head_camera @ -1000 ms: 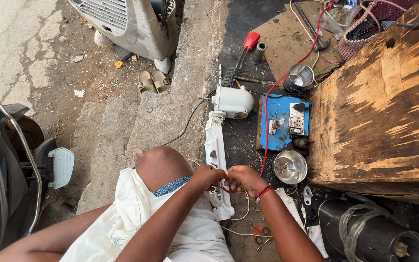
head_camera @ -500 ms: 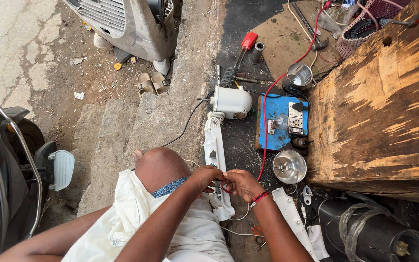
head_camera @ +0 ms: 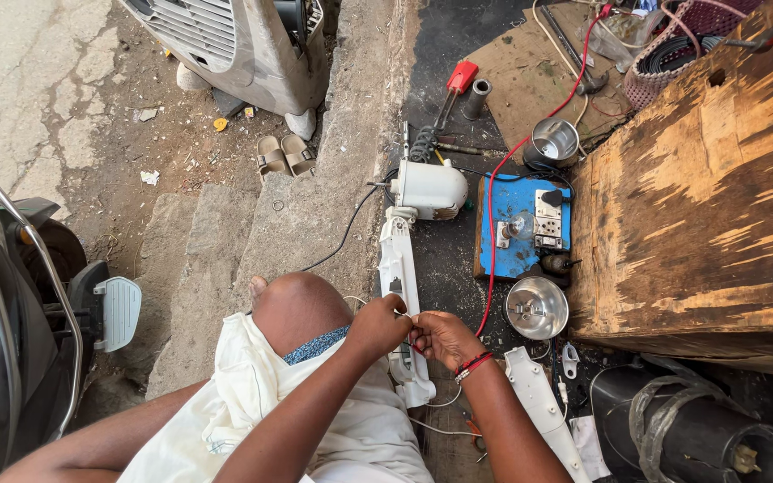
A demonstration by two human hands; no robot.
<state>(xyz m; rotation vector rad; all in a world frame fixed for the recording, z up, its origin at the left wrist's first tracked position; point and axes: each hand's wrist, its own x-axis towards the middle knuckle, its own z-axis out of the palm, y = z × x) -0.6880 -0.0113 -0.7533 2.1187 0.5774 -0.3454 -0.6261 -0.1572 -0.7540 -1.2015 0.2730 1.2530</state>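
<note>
Grimy workshop floor (head_camera: 445, 268): both hands (head_camera: 413, 331) pinch thin wires at the opened white appliance's (head_camera: 400, 268) six-o'clock end; its cover (head_camera: 539, 402) lies off.

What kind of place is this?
Likely an open-air roadside repair spot. A blue test board with sockets and bulb lies on the ground by a screwdriver, and both hands work wires on an opened white appliance.

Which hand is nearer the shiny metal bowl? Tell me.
Right. The right hand sits just left of the metal bowl; the left hand is farther left, beyond the white appliance body.
</note>
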